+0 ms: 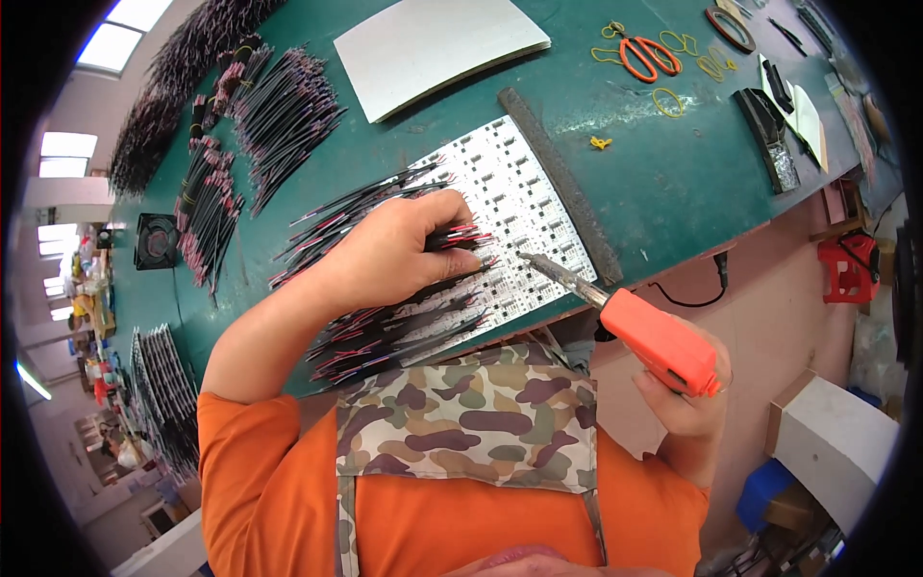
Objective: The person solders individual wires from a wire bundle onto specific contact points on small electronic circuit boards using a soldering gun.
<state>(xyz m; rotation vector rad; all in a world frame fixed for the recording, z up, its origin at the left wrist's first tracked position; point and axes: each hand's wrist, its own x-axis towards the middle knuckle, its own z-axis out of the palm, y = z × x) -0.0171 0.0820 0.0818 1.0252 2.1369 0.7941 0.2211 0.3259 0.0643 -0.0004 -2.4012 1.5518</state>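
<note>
A white circuit board panel (538,207) with rows of small dark parts lies on the green table. My left hand (394,245) rests over its left part, thumb and fingers closed on a few thin red and black wires (466,236) whose tips point right. More black wires (385,332) lie across the panel's left side, above and below that hand. In my right hand (687,404) is a soldering iron (659,341) with an orange-red handle. Its tip points up and left, over or on the panel close to the wire ends; I cannot tell whether it touches.
A dark bar (562,183) runs along the panel's right edge. Behind stands a stack of white sheets (437,48). Orange-handled scissors (649,58) lie among yellow rubber bands at the far right. Wire bundles (284,106) and a small black fan (156,240) are on the left.
</note>
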